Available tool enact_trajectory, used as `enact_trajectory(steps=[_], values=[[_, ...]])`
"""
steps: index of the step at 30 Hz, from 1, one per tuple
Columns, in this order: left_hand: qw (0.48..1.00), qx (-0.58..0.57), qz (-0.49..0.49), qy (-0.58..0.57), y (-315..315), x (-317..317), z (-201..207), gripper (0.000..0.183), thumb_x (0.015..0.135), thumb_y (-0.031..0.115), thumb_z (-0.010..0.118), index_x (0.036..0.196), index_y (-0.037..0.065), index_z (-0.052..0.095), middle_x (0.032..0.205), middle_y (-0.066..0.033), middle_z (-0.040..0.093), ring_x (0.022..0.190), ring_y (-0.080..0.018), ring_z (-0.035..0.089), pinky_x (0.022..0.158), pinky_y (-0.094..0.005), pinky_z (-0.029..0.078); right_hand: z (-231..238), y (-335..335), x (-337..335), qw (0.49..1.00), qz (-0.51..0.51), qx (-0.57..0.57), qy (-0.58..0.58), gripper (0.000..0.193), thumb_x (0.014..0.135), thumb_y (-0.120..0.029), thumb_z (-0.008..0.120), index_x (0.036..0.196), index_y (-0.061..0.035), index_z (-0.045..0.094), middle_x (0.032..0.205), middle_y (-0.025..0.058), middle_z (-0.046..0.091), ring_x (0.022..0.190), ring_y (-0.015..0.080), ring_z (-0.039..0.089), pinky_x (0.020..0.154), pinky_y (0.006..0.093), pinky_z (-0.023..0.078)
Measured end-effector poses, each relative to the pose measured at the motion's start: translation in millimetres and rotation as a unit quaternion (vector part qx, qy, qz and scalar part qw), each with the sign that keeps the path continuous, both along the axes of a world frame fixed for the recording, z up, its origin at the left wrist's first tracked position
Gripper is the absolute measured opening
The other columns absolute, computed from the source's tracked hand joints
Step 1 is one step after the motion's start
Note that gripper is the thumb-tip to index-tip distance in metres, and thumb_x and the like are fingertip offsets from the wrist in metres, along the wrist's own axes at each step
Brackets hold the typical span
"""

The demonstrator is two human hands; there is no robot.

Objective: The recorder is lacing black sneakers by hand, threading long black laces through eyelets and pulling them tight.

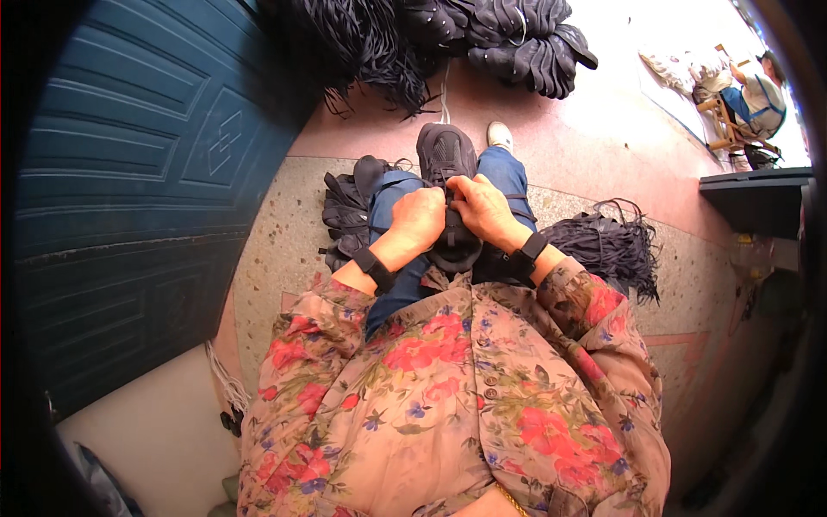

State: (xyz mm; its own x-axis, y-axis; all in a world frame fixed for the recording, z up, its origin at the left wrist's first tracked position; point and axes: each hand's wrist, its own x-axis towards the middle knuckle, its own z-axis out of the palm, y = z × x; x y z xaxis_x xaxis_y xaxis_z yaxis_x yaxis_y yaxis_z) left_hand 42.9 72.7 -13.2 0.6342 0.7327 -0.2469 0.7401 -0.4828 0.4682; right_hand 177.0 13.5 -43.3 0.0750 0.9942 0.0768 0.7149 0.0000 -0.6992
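A black sneaker (448, 155) lies between my thighs, its toe pointing away from me. Over its lacing area both my hands meet, their fingers bent and pinched together. My left hand (419, 215) is closed at the left edge of the eyelets, and my right hand (487, 209) pinches just across from it. Thin black lace strands cross my jeans on either side of the shoe; the piece between my fingertips is mostly covered by the fingers. The heel opening (455, 252) faces my body.
Black shoe parts (345, 215) are stacked beside my left leg. A bundle of black laces (599, 246) lies to my right. Farther off are more laces (366, 52) and piled shoe uppers (530, 60). A blue door (129, 172) stands left; another person (758, 108) sits far right.
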Motion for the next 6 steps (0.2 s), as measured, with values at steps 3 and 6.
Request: enact_trajectory(steps=[3,6], values=[[0.998,0.019,-0.038,0.043,7,2,3,0.017,0.076,0.017,0.055,0.080,0.001,0.059,0.073,-0.0202,0.059,0.073,-0.0358,0.059,0.065,-0.0443,0.046,3,-1,6,0.999,0.023,-0.042,0.022,0.029,0.070,-0.008,0.061,0.098,-0.0061,0.054,0.082,0.0114,0.058,0.084,0.0294,0.053,0.071,0.0380,0.045],[0.998,0.013,-0.052,-0.018,24,-9,-13,0.017,0.075,0.019,0.057,0.079,0.002,0.059,0.071,-0.0184,0.060,0.071,-0.0353,0.059,0.061,-0.0446,0.046,30,-8,20,0.993,0.022,-0.116,-0.026,0.042,0.068,-0.011,0.064,0.108,-0.0092,0.050,0.096,0.0139,0.055,0.092,0.0285,0.054,0.075,0.0339,0.045]])
